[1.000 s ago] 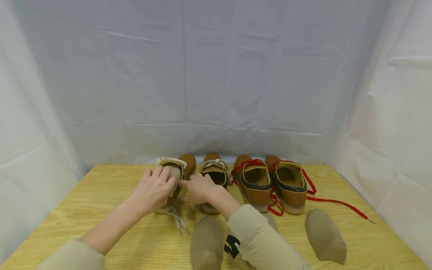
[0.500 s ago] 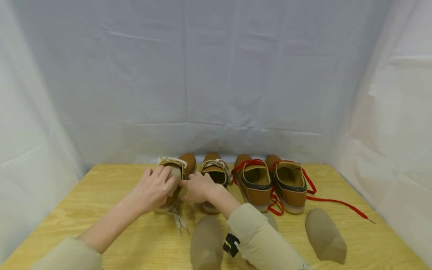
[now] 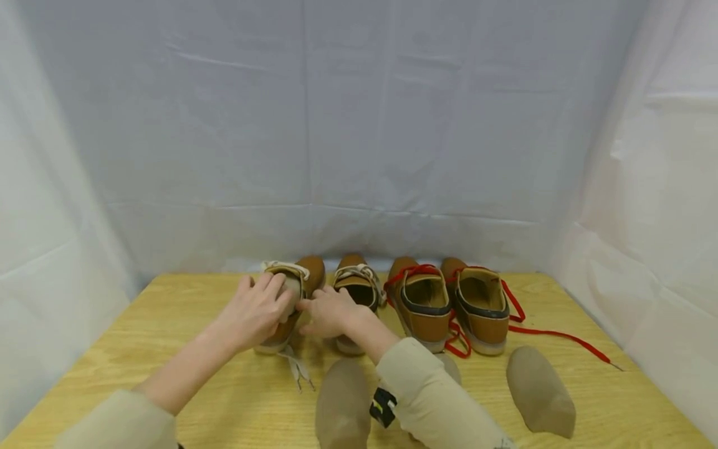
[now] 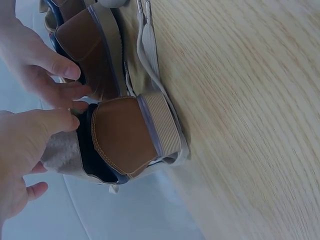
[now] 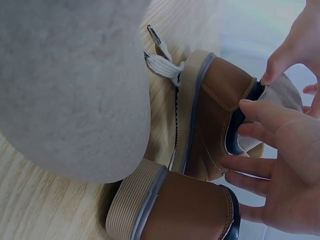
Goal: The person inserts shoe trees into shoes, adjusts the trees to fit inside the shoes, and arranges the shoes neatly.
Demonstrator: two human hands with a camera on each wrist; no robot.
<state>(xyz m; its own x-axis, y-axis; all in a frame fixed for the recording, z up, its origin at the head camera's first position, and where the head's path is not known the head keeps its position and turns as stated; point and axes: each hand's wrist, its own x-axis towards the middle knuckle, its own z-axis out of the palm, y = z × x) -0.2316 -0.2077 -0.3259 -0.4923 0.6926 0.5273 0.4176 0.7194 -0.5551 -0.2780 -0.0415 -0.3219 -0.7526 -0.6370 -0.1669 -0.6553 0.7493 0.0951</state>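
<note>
In the head view my left hand (image 3: 255, 315) is at the opening of the leftmost brown leather lace-up shoe (image 4: 125, 135). It holds a taupe, rounded shoe insert (image 3: 290, 290) that sits partly inside. The left wrist view shows its thumb on the dark heel collar, other fingers behind the insert. My right hand (image 3: 331, 312) reaches in from the right, its fairly straight fingers (image 5: 257, 165) touching the collar and side of that shoe. The shoe's cream laces (image 3: 297, 371) trail on the table behind its heel. The insert's lower end is hidden in the shoe.
A second cream-laced shoe (image 3: 359, 293) stands beside it, then two red-laced shoes (image 3: 429, 318), all toes to the back curtain. Taupe inserts (image 3: 343, 405) lie in front, one insert (image 3: 541, 393) far right. A small black item (image 3: 384, 406) lies by my right sleeve; red lace (image 3: 566, 337) trails right.
Hardly anything differs. My left forearm shifts very slightly; both hands stay at the leftmost shoe with the insert in its opening.
</note>
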